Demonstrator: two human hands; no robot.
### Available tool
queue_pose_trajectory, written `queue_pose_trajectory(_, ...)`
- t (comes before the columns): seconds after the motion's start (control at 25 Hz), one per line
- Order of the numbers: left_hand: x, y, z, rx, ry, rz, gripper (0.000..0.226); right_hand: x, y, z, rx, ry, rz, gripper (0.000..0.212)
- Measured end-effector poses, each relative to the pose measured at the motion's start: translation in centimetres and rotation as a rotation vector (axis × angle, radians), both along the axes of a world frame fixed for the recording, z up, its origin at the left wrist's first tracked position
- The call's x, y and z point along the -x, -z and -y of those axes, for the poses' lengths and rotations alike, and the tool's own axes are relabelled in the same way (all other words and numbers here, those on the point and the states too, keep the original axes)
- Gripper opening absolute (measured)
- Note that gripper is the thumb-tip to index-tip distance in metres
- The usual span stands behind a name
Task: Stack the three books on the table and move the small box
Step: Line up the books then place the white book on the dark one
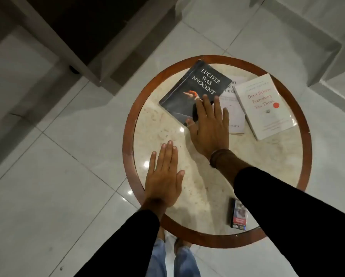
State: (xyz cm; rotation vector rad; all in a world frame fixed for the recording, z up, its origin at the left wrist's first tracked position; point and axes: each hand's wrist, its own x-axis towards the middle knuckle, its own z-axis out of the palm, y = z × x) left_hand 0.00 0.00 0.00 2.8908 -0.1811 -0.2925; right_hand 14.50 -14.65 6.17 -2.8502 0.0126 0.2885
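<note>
Three books lie on the far half of a round table (pixel 189 234). A black book (pixel 195 88) lies at the left and overlaps a pale book (pixel 234 116) in the middle. A white book (pixel 264 105) lies at the right, its edge over the pale one. My right hand (pixel 208 128) hovers flat with fingers spread over the black book's near corner and the pale book; contact is unclear. My left hand (pixel 164 176) rests flat and empty on the table's left side. A small dark box (pixel 237 215) stands near the front rim, partly hidden by my right sleeve.
The table has a marble top inside a raised brown wooden rim. White glossy floor tiles surround it. Dark furniture stands at the upper left and a pale piece at the upper right. My legs and feet show below the table's near edge.
</note>
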Motion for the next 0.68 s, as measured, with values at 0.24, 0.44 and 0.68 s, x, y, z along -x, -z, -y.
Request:
queue_pose_trajectory(0.24, -0.1, 0.2, 0.2, -0.015, 0.009, 0.007, 0.075, -2.1, 1.1, -1.3, 0.213, -0.086, -0.075, 0.073)
queue_pose_trajectory(0.44, 0.1, 0.7, 0.1, -0.032, 0.003, 0.017, 0.076, -2.2, 1.0, -0.1, 0.171, -0.381, -0.086, 0.069)
queue_pose_trajectory(0.68, 0.0, 1.1, 0.2, -0.025, -0.010, 0.020, 0.072, -2.3, 1.5, 0.0, 0.140, -0.528, -0.060, 0.072)
